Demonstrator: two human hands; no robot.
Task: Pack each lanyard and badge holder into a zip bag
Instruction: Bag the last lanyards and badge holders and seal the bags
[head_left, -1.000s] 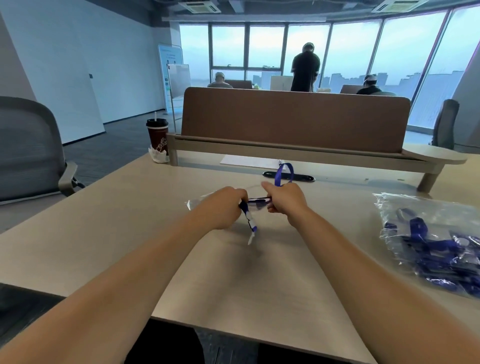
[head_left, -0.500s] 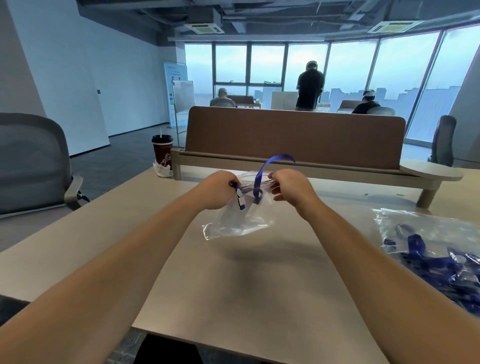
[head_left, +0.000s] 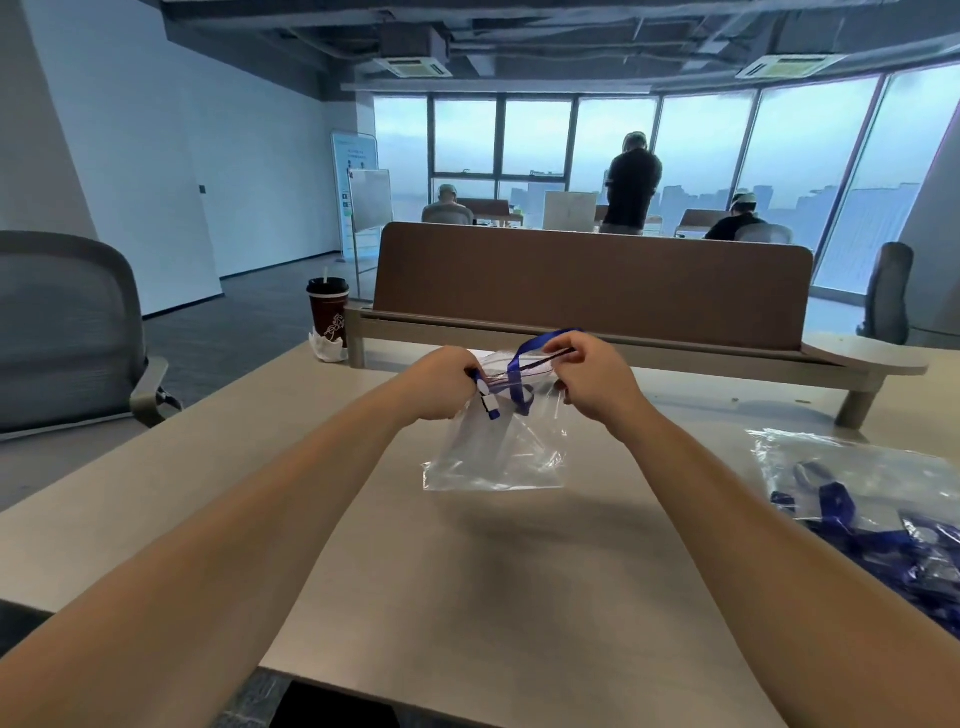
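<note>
Pinching crinkly clear zip bag, flat blue lanyard: left hand, right hand.

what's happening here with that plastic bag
A person holds a clear zip bag above the desk, the left hand and right hand each pinching one side of its mouth. A blue lanyard hangs at the opening, with a loop sticking out above. A bigger bag of blue lanyards lies on the desk, at right.

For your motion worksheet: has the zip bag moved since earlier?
Yes. The zip bag has risen off the table, its mouth level with the base of the divider.
</note>
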